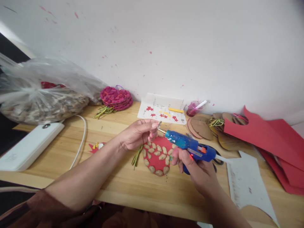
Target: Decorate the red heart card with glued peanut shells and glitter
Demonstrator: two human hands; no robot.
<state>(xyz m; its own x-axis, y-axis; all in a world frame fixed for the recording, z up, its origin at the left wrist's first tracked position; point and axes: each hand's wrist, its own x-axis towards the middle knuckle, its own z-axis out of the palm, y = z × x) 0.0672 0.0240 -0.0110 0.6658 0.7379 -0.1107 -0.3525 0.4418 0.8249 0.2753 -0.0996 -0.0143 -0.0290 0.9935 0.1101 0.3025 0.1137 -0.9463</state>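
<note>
My right hand (199, 169) is wrapped round the handle of a blue hot glue gun (187, 145), with a white glue stick (223, 159) out of its back. The gun's metal nozzle points left at the fingertips of my left hand (142, 131). Those fingers pinch a small greyish piece that looks like a nut shell (160, 123), mostly hidden by the fingers. Below both hands lies a red round cutout (155, 160) with beige nut shells stuck along its edge and across its middle. A bundle of green strands (136, 156) sticks out at its left.
A plastic bag of shells (47, 104) and a white power bank (33, 144) with a cable are at left. Behind stand a stack of magenta shell-covered pieces (116, 98), a paper with red stars (163, 110) and a cup (193, 108). Cardboard discs (201, 127) and red sheets (263, 136) lie right.
</note>
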